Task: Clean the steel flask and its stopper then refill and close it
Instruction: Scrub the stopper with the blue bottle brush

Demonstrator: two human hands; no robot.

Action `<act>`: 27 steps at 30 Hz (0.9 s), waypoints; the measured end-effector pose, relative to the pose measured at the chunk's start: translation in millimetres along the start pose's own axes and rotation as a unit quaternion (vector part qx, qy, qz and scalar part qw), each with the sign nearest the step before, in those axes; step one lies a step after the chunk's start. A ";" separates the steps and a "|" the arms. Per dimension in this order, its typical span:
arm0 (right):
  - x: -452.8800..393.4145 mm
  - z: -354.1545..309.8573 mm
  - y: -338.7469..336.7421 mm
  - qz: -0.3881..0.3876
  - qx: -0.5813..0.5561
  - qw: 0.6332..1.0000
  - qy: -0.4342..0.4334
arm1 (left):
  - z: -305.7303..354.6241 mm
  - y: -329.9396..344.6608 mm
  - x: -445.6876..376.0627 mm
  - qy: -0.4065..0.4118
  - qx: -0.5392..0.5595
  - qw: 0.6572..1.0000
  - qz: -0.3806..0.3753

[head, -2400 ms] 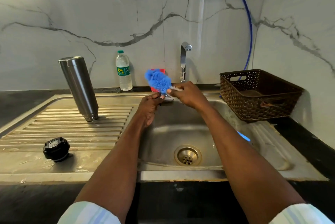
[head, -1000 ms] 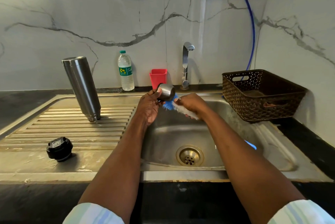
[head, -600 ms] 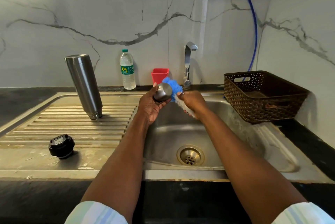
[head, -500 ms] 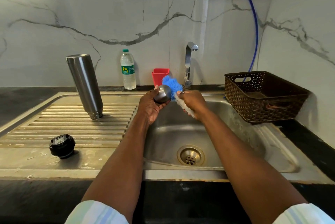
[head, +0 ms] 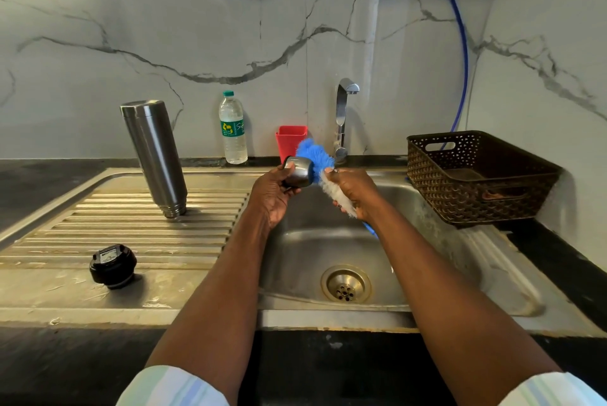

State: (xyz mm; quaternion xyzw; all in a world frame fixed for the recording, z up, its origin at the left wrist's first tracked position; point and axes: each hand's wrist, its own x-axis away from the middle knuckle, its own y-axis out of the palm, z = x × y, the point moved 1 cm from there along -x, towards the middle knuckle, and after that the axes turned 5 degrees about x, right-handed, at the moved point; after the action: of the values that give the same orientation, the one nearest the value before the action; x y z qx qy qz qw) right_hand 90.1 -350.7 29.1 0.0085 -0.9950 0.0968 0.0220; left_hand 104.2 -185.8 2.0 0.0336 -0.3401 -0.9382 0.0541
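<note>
Over sink basin (head: 328,251): left hand (head: 274,195) curled round steel cap (head: 298,171); right hand (head: 356,192) gripping brush (head: 317,159), bristles touching cap. Flask (head: 152,152) inverted on drainboard, 10 o'clock; stopper (head: 112,265) at 8 o'clock.

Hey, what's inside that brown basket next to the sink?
The brown basket shows mostly a bare dark floor. Its near wall hides the front of the inside.

Flask (head: 153,156): brushed steel, satin sheen. Cup (head: 298,171): polished steel. Stopper (head: 113,265): glossy black plastic. Brush (head: 316,156): fuzzy blue-white bristles. Sink (head: 312,254): dull, scuffed steel. Basket (head: 473,188): brown woven-look plastic.
</note>
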 end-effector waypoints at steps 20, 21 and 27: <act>-5.6 -1.2 -4.3 0.008 -0.012 1.000 -0.012 | 1.6 -1.1 0.8 -0.014 0.028 0.999 -0.027; -3.8 1.5 -4.2 -0.006 0.002 1.000 0.001 | 1.8 -0.8 1.2 -0.017 0.036 0.999 -0.036; -3.9 -7.7 -4.3 0.023 -0.021 0.999 -0.029 | 2.6 -5.1 -0.4 -0.030 0.082 0.996 -0.023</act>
State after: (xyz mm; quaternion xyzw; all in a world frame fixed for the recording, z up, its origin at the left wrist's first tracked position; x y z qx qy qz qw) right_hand 94.4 -353.4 37.3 -0.0118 -0.9970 0.0764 -0.0093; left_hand 103.9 -180.3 0.7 0.0173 -0.4168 -0.9086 0.0194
